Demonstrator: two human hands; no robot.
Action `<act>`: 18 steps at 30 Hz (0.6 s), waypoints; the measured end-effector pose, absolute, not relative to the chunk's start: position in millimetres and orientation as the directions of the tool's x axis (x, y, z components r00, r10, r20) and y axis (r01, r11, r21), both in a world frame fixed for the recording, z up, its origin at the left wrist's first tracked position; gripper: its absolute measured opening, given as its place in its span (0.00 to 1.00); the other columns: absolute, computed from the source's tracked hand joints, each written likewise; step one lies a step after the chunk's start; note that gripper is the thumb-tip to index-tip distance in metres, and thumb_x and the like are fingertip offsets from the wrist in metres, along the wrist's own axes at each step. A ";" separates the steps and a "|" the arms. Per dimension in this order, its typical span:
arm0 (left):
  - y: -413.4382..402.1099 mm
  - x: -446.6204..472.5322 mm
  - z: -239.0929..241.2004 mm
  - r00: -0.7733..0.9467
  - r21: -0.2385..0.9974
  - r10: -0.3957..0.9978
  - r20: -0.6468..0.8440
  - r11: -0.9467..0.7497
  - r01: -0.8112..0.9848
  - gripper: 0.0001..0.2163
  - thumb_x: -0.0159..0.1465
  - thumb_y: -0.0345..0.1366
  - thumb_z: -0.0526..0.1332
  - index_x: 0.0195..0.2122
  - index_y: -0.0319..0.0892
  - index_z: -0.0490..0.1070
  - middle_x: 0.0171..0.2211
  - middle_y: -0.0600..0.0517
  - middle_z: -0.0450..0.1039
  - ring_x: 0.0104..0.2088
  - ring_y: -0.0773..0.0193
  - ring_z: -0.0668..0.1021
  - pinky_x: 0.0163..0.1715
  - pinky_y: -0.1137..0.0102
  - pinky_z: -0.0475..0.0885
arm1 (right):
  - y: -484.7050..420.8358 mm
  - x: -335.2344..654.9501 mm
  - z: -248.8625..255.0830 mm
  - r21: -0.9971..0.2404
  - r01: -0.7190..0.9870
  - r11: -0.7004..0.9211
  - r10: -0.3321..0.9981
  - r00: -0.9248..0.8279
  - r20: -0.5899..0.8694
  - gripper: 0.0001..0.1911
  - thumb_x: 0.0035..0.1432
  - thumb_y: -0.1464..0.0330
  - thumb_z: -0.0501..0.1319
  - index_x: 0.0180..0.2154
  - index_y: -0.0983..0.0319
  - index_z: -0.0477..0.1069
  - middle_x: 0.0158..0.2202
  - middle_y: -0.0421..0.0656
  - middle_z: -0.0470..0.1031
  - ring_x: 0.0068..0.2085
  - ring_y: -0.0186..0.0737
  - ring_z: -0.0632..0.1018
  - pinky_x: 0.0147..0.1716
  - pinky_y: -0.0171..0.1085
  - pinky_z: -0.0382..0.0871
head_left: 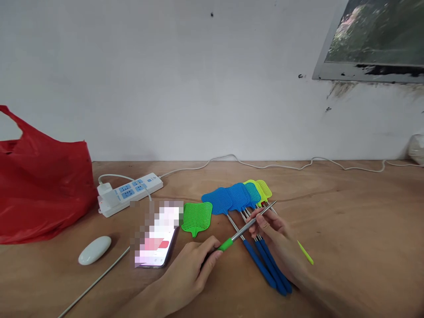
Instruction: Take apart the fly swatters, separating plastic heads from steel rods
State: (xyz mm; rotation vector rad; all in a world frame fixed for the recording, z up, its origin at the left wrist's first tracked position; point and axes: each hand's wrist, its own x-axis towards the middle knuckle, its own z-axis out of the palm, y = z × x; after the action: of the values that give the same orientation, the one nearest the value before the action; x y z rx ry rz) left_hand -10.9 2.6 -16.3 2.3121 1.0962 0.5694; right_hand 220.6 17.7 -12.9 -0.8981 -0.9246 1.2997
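Observation:
My left hand (pixel 190 271) is closed round the green grip of a metal telescopic rod (pixel 247 226). My right hand (pixel 276 236) pinches the rod's steel shaft near its far end. The rod slants up to the right, just above the table. A loose green swatter head (pixel 197 217) lies flat to the left of the rod's grip. Behind my right hand several fly swatters lie in a row, with blue heads (pixel 228 198) and yellow-green heads (pixel 263 189). Their blue handles (pixel 268 269) run toward me under my right wrist.
A phone (pixel 155 240) lies screen-up left of my left hand. A white power strip (pixel 129 192) and its cable sit behind it. A white oval object (pixel 95 250) and a red plastic bag (pixel 41 181) are at the left. A thin yellow-green piece (pixel 305 252) lies right of my wrist.

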 end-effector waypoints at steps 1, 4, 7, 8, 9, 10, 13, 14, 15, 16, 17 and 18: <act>2.2 -11.1 -16.9 0.592 0.597 0.791 0.156 -0.553 0.581 0.12 0.75 0.40 0.46 0.37 0.45 0.63 0.29 0.54 0.71 0.29 0.61 0.74 0.30 0.69 0.61 | 20.1 223.7 -12.3 -0.910 -0.402 0.098 0.993 0.104 0.061 0.18 0.49 0.55 0.75 0.34 0.60 0.77 0.32 0.40 0.75 0.29 0.32 0.72 0.31 0.32 0.71; 0.9 -10.9 -21.1 0.607 0.549 0.773 0.185 -0.594 0.588 0.09 0.73 0.37 0.48 0.34 0.46 0.61 0.27 0.55 0.70 0.27 0.62 0.74 0.27 0.69 0.59 | 29.4 236.3 -10.4 -0.844 -0.488 0.224 0.948 0.311 0.072 0.18 0.46 0.56 0.76 0.31 0.60 0.75 0.31 0.37 0.72 0.27 0.29 0.68 0.27 0.28 0.68; 0.0 -9.3 -26.2 0.572 0.450 0.781 0.250 -0.617 0.646 0.09 0.69 0.36 0.50 0.30 0.46 0.57 0.23 0.56 0.68 0.23 0.62 0.73 0.24 0.69 0.56 | 33.6 241.9 -9.7 -0.851 -0.480 0.214 0.933 0.360 0.032 0.18 0.45 0.56 0.76 0.30 0.60 0.74 0.29 0.36 0.70 0.24 0.28 0.65 0.21 0.27 0.63; 0.0 -9.0 -27.3 0.551 0.405 0.789 0.271 -0.613 0.678 0.09 0.68 0.36 0.51 0.29 0.46 0.57 0.22 0.56 0.68 0.22 0.62 0.73 0.23 0.69 0.55 | 32.5 240.5 -9.9 -0.868 -0.465 0.176 0.941 0.337 0.011 0.18 0.46 0.56 0.76 0.29 0.59 0.74 0.28 0.35 0.69 0.23 0.28 0.64 0.19 0.27 0.62; 0.3 -9.1 -27.9 0.530 0.355 0.797 0.289 -0.603 0.714 0.08 0.67 0.36 0.51 0.29 0.46 0.57 0.22 0.55 0.69 0.22 0.62 0.73 0.23 0.69 0.54 | 30.4 237.6 -10.3 -0.885 -0.446 0.132 0.952 0.305 -0.012 0.18 0.46 0.55 0.75 0.29 0.59 0.73 0.27 0.36 0.69 0.23 0.28 0.64 0.18 0.28 0.60; 1.0 -9.9 -27.7 0.508 0.300 0.808 0.298 -0.585 0.754 0.07 0.67 0.36 0.51 0.30 0.46 0.59 0.23 0.54 0.70 0.22 0.61 0.74 0.23 0.68 0.53 | 27.6 233.7 -10.7 -0.901 -0.425 0.085 0.966 0.258 -0.030 0.18 0.47 0.54 0.75 0.29 0.60 0.73 0.27 0.36 0.69 0.22 0.28 0.64 0.17 0.28 0.59; 5.8 -15.8 -22.3 0.428 0.132 0.862 0.273 -0.474 0.870 0.05 0.65 0.36 0.52 0.33 0.45 0.64 0.25 0.52 0.75 0.24 0.56 0.78 0.23 0.68 0.49 | 19.4 222.9 -12.3 -0.935 -0.355 -0.004 0.988 0.141 -0.058 0.20 0.50 0.51 0.73 0.29 0.61 0.73 0.26 0.37 0.68 0.22 0.28 0.63 0.18 0.29 0.58; 8.2 -18.4 -19.4 0.388 0.087 0.885 0.258 -0.422 0.903 0.05 0.65 0.36 0.53 0.33 0.45 0.64 0.25 0.51 0.76 0.24 0.55 0.79 0.23 0.68 0.49 | 17.8 221.0 -12.7 -0.941 -0.339 -0.020 0.991 0.120 -0.064 0.21 0.50 0.50 0.72 0.29 0.61 0.73 0.26 0.37 0.68 0.21 0.28 0.63 0.18 0.29 0.58; 10.7 -21.0 -16.2 0.345 0.052 0.906 0.244 -0.367 0.929 0.04 0.65 0.36 0.53 0.34 0.45 0.65 0.25 0.51 0.77 0.25 0.53 0.80 0.23 0.68 0.49 | 17.0 220.1 -13.0 -0.944 -0.329 -0.034 0.992 0.102 -0.071 0.22 0.50 0.50 0.72 0.29 0.61 0.72 0.25 0.37 0.68 0.21 0.28 0.63 0.18 0.29 0.58; 13.1 -23.3 -13.1 0.301 0.028 0.925 0.230 -0.316 0.948 0.04 0.66 0.37 0.54 0.36 0.45 0.65 0.25 0.51 0.77 0.25 0.52 0.80 0.22 0.68 0.49 | 17.0 220.2 -13.2 -0.944 -0.325 -0.046 0.993 0.091 -0.079 0.22 0.50 0.49 0.71 0.29 0.61 0.72 0.25 0.37 0.68 0.21 0.28 0.63 0.18 0.29 0.58; 15.3 -25.1 -10.5 0.261 0.013 0.940 0.221 -0.271 0.963 0.05 0.66 0.38 0.54 0.39 0.44 0.65 0.25 0.51 0.78 0.25 0.51 0.80 0.22 0.68 0.49 | 17.4 220.8 -13.1 -0.944 -0.326 -0.054 0.993 0.084 -0.086 0.22 0.50 0.49 0.71 0.29 0.61 0.72 0.25 0.37 0.68 0.21 0.28 0.63 0.18 0.29 0.57; 16.9 -26.3 -8.5 0.230 0.006 0.950 0.211 -0.237 0.972 0.07 0.66 0.39 0.54 0.41 0.43 0.65 0.24 0.51 0.77 0.25 0.51 0.81 0.22 0.68 0.50 | 18.1 221.5 -12.8 -0.943 -0.326 -0.062 0.993 0.076 -0.092 0.22 0.50 0.49 0.71 0.30 0.61 0.72 0.24 0.37 0.68 0.21 0.28 0.62 0.18 0.29 0.57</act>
State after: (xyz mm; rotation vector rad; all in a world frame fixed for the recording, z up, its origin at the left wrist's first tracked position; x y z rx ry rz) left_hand -26.3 16.9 -8.5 2.5600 2.0126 0.2785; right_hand 221.5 18.1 -12.8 -1.0588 -0.8623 1.3370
